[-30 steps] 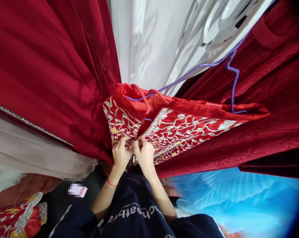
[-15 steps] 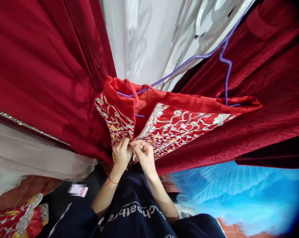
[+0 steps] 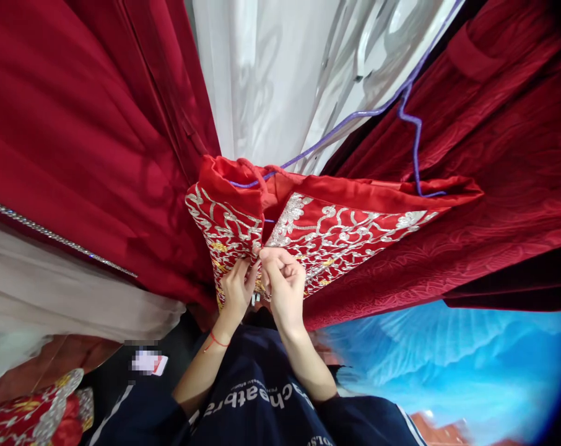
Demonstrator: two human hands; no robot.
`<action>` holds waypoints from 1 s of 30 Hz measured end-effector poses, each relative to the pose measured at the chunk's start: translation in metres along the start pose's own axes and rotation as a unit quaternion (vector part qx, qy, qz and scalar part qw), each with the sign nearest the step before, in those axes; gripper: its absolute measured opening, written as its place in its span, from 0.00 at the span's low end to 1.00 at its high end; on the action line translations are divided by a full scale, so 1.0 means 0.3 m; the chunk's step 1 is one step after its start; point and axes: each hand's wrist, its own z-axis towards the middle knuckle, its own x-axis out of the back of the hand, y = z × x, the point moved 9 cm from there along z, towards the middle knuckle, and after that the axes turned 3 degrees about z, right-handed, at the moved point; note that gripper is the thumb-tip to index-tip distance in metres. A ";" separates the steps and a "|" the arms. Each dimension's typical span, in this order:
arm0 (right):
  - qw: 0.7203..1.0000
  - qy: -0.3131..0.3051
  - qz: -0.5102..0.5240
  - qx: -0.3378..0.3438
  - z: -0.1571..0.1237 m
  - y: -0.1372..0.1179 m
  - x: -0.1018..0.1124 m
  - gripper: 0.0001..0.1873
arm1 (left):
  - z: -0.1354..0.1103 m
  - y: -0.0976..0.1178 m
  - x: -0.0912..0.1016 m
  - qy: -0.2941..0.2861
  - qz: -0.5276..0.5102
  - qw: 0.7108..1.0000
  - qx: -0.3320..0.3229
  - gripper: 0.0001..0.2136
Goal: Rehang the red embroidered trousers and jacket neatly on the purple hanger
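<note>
Garment (image 3: 355, 232): red with silver embroidery (image 3: 293, 214); hangs on purple hanger (image 3: 355, 115), straight ahead of the person.
Slit (image 3: 268, 233): gapes at top, narrows down to the fingertips.
Left hand (image 3: 238, 286): pinching cloth beside slit's lower end.
Right hand (image 3: 286, 282): thumb and forefinger pressed together at that end; contents too small to tell.
Slit edges: best held level and taut by left, small straight pulls by right.
Raised thread: could snag; steer clear.

Single head-worn view, forward and down, from close above both hands (image 3: 287, 288).
</note>
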 end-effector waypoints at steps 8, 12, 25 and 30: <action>0.998 0.017 0.007 0.055 0.003 -0.069 -0.027 0.13 | 0.012 0.010 0.013 0.001 0.013 1.000 -0.015 0.13; 0.996 0.019 -0.012 0.087 0.020 -0.117 -0.052 0.13 | 0.015 0.006 0.013 0.006 0.019 1.000 -0.017 0.14; 0.987 0.016 -0.004 0.160 0.044 -0.237 -0.095 0.09 | -0.005 0.014 -0.013 0.052 0.028 0.998 -0.039 0.13; 0.981 0.019 -0.006 0.193 0.050 -0.299 -0.116 0.09 | -0.009 -0.004 -0.034 0.041 0.034 0.998 -0.043 0.13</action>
